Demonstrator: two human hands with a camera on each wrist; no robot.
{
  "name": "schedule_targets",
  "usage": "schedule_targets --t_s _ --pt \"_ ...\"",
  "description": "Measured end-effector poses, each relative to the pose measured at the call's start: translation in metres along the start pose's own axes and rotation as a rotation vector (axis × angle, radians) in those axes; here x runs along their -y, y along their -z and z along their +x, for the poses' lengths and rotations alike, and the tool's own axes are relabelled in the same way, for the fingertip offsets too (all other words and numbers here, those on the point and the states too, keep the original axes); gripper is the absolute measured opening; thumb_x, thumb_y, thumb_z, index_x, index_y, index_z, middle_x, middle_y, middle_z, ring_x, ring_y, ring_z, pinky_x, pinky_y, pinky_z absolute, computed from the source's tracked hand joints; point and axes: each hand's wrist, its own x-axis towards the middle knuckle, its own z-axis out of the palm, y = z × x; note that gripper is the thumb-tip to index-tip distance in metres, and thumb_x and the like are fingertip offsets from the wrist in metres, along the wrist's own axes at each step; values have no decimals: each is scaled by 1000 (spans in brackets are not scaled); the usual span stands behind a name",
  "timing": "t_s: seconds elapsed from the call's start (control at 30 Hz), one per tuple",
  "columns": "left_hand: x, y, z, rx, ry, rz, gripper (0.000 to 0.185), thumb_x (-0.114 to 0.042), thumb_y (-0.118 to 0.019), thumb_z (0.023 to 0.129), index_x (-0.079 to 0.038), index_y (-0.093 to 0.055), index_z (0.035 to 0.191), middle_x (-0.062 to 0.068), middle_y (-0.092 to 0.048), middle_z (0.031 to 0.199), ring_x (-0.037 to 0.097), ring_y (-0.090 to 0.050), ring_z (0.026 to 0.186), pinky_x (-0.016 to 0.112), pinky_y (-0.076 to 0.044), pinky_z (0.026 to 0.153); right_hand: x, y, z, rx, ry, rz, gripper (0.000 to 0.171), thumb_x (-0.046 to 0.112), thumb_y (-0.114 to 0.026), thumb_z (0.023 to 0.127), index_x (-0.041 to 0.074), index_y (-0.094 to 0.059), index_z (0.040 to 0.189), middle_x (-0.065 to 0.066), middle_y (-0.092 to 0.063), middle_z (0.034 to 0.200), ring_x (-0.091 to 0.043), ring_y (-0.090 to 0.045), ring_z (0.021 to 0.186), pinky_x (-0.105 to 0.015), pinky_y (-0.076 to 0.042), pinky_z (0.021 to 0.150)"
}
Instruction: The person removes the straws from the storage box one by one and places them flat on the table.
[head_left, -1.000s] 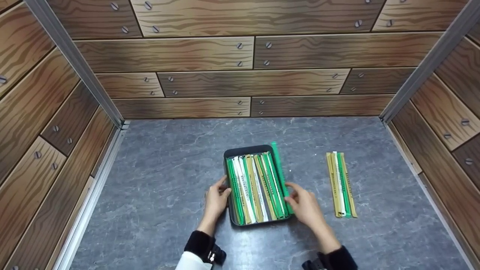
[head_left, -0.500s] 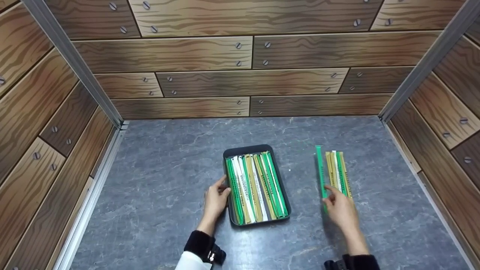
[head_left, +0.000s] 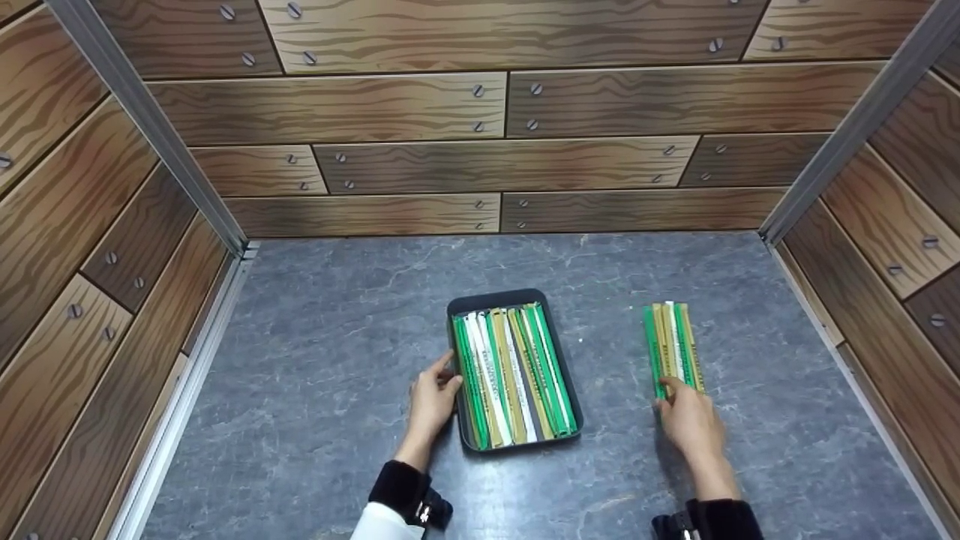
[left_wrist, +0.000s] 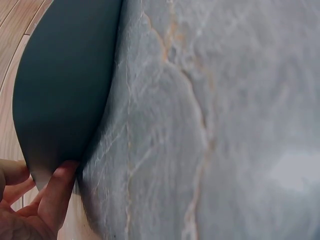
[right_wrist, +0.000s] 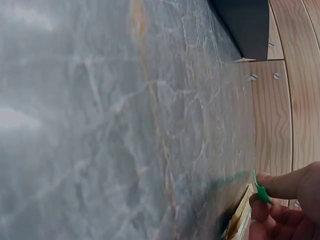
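- Right hand (head_left: 694, 424) in head view: thumb and finger pinching the near part of a green stick packet (head_left: 652, 345).
- Green stick packet lies alongside the left side of a row of stick packets (head_left: 673, 345) (gold, white, green); can't tell if touching.
- Row sits right of mid worktop (head_left: 337, 337), between tray and worktop's right edge.
- Left hand (head_left: 433, 397): thumb and index spread apart, touching left wall of black tray (head_left: 514, 295).
- Tray near worktop middle, slightly tilted in plan, filled with upright-running green, white, gold packets (head_left: 491, 375).
- Wood-patterned panels (head_left: 480, 165) rise at worktop's far edge and both sides.
- Left wrist view: left-hand fingertips against tray's outer wall near its corner; marbled worktop fills the rest.
- Right wrist view: green stick packet's end pinched between thumb and fingertip; gold and white packets just below; tray corner top right.
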Motion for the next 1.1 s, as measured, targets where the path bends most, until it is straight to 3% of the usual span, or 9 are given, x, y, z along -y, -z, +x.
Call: schedule_targets --t_s 0.13,0.3,0.4,0.53,0.67,0.87,1.1 --pt "0 -1 -1 2 4 -3 47 -2 -66 91 -3 -57 137 18 -68 100 31 -68 94 42 -56 81 -2 1 1 -44 -31 -14 41 15 -64 95 1 -57 133 -30 -61 116 -47 -63 88 -52 -51 55" --pt "0 -1 -1 5 -5 -3 47 -1 -66 91 -1 -56 137 19 -67 101 31 -68 94 42 -56 80 4 -1 -1 -135 -7 -24 40 17 -67 93 2 -60 130 -31 -54 117 -49 -60 89 -57 -50 59" --pt "0 -1 -1 2 -10 -8 47 0 -66 91 0 -56 136 19 -68 101 31 -68 93 41 -56 80 16 -7 -3 -200 60 -8 39 15 -70 91 2 -62 127 -29 -55 116 -47 -60 88 -56 -51 60" --pt "-1 -1 -1 -1 -3 -5 47 -1 -66 91 -1 -57 136 19 -68 100 31 -68 94 41 -56 81 40 -20 -6 -246 224 29 35 9 -73 87 1 -66 120 -23 -59 110 -39 -62 88 -52 -53 66" --pt "-1 -1 0 -2 -5 10 46 -2 -66 91 -2 -57 136 18 -67 99 31 -68 95 40 -56 81 74 -38 -12 -211 368 85 34 7 -75 85 2 -68 118 -17 -64 110 -29 -64 85 -43 -56 69" --pt "-2 -1 -1 -5 11 16 46 -4 -67 92 -4 -58 137 17 -68 100 30 -68 95 41 -56 81 118 -64 -21 -44 476 227 42 3 -74 85 3 -64 125 -10 -62 114 -8 -54 66 -22 -51 56" --pt "-1 0 -1 -2 -4 4 46 -2 -66 91 -2 -57 136 18 -68 100 31 -68 93 42 -56 80 138 -88 -22 62 571 180 38 6 -73 86 1 -65 123 -10 -63 109 -6 -53 66 -20 -50 57"
